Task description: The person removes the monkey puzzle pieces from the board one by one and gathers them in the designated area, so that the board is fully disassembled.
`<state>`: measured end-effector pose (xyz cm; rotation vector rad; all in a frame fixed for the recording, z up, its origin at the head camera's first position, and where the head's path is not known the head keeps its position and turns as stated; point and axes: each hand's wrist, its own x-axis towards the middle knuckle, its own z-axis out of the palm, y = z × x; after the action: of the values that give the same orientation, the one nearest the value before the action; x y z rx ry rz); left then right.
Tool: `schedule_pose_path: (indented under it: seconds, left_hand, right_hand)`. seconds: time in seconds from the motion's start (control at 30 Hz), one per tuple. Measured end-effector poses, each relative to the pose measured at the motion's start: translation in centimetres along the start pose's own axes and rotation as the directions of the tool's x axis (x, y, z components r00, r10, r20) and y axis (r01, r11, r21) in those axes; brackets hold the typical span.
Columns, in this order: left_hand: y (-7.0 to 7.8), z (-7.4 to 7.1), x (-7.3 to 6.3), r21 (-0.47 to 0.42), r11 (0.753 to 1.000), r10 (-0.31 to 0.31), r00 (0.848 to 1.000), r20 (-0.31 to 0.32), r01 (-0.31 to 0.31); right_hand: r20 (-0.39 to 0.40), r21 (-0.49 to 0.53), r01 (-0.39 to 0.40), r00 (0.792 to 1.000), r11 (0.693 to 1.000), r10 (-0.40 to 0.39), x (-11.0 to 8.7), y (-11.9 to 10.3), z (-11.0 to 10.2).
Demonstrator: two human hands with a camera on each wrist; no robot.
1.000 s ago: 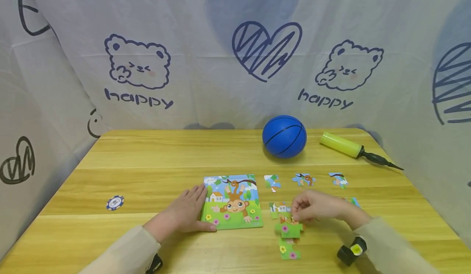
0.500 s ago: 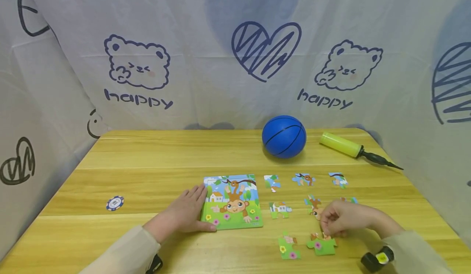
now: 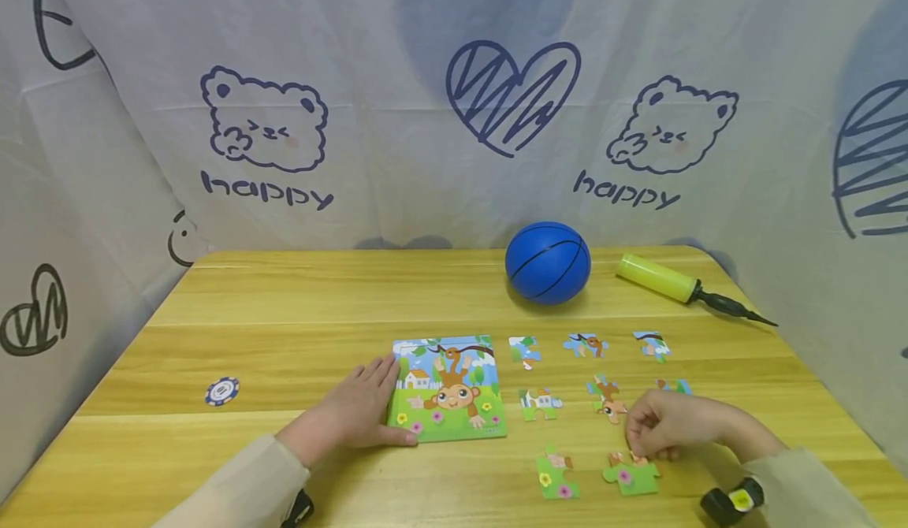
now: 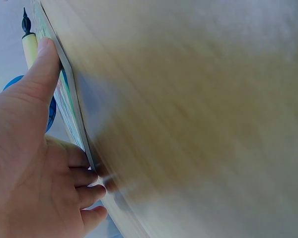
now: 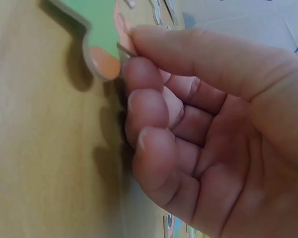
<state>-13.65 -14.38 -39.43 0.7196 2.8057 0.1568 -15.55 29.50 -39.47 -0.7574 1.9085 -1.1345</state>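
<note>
My right hand point(image 3: 670, 427) pinches a green jigsaw puzzle piece point(image 3: 634, 478) with a purple flower, between thumb and index finger. In the right wrist view the piece point(image 5: 102, 37) hangs tilted from the fingertips, its shadow on the wood beside it. Just beyond that hand lies a monkey-face piece point(image 3: 610, 408). A corner piece with flowers point(image 3: 556, 477) is to the left. My left hand point(image 3: 362, 408) rests along the left edge of a square monkey puzzle board point(image 3: 454, 427), its thumb at the front corner. Seen from the left wrist, its thumb point(image 4: 43, 64) lies against the board's rim.
Several loose pieces, among them a house piece point(image 3: 541, 404) and a branch piece point(image 3: 651, 347), lie right of the board. Behind them are a blue ball point(image 3: 548, 264) and a yellow hand pump point(image 3: 660, 280). A poker chip point(image 3: 222, 391) lies at the left.
My right hand has carried the purple-flower piece right and nearer to me, from beside the house piece, uncovering the monkey-face piece. My left hand has stayed on the board.
</note>
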Motion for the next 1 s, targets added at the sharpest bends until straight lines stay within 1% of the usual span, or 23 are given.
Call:
schedule_pose_path:
  seconds: [0.13, 0.27, 0.43, 0.57, 0.67, 0.83, 0.9, 1.0]
  left_hand:
    - [0.0, -0.1, -0.1, 0.003, 1.000, 0.002, 1.000, 0.002, -0.002]
    - [0.1, -0.2, -0.2, -0.016, 1.000, 0.003, 1.000, 0.007, -0.003]
    - [0.1, -0.2, -0.2, -0.018, 1.000, -0.003, 1.000, 0.011, 0.003]
    - [0.0, -0.1, -0.1, -0.011, 1.000, -0.009, 1.000, 0.009, 0.009]
    - [0.0, 0.0, -0.1, -0.017, 1.000, -0.006, 1.000, 0.004, 0.007]
    - [0.0, -0.1, -0.2, -0.024, 1.000, -0.002, 1.000, -0.002, 0.002]
    - [0.1, -0.1, -0.2, -0.028, 1.000, -0.003, 1.000, -0.002, 0.003]
    - [0.1, -0.1, -0.3, -0.033, 0.999, -0.003, 1.000, -0.004, 0.003]
  right_hand:
    - [-0.017, -0.026, -0.019, 1.000, 0.999, 0.018, -0.1, -0.4, -0.1]
    - [-0.026, -0.057, -0.011, 1.000, 0.998, 0.010, 0.2, -0.8, -0.3]
    - [-0.010, -0.085, 0.013, 1.000, 0.996, -0.014, 1.5, -1.9, -0.6]
    - [-0.045, -0.157, -0.004, 0.999, 0.988, -0.003, 3.4, -3.2, -0.4]
    - [-0.077, -0.179, -0.043, 0.997, 0.983, 0.030, 5.1, -4.2, 0.0]
    - [-0.083, -0.206, -0.017, 0.997, 0.978, 0.000, 8.4, -5.2, 0.8]
    - [-0.080, -0.216, 0.013, 0.996, 0.976, -0.031, 9.6, -5.5, 1.3]
    - [-0.093, -0.215, 0.018, 0.995, 0.976, -0.038, 11.2, -6.1, 2.1]
